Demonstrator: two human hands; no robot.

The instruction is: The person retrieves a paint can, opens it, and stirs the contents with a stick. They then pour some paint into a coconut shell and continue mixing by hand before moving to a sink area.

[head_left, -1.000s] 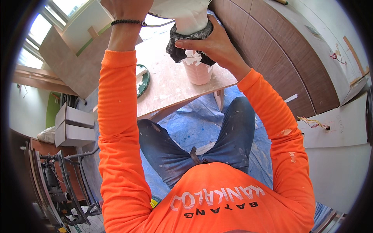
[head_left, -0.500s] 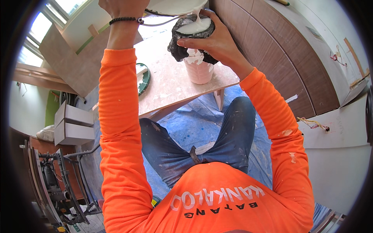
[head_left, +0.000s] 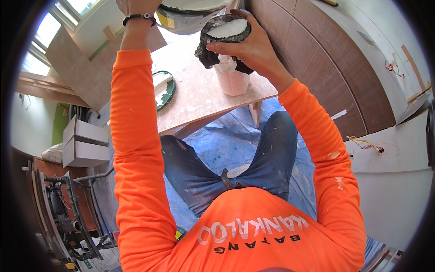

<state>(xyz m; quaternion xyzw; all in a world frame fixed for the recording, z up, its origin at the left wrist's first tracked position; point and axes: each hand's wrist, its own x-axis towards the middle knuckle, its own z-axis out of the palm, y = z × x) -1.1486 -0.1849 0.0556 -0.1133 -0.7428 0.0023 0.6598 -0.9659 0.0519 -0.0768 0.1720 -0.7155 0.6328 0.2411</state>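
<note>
Gripping hand, head view: my right hand (head_left: pixel 259 47) is closed around a crumpled black mesh cloth (head_left: pixel 206 45), thumb across the near side, fingers curled round the far side.
Black mesh: it drapes over the mouth of a tall, pinkish-white plastic container (head_left: pixel 232 82), loose folds hanging down the outside.
White pool: smooth white liquid (head_left: pixel 228 29) lies inside the mesh at the top.
Container: it stands upright on a pale, white-spattered wooden table (head_left: pixel 195 105), near the front edge.
Bracelet hand: my left hand (head_left: pixel 137 6), a black beaded bracelet (head_left: pixel 135 18) at its wrist, is cut by the top edge; I cannot tell whether its fingers are wide, narrow or holding anything.
Bucket: a round grey bucket (head_left: pixel 186 23) with a yellow patch and white contents shows between my hands, near the mesh.
Green rim: a round, green-rimmed lid (head_left: pixel 171 93), smeared white, lies on the table, partly behind my left sleeve.
Floor: a crinkled blue plastic sheet (head_left: pixel 235 138) spreads beneath my knees.
</note>
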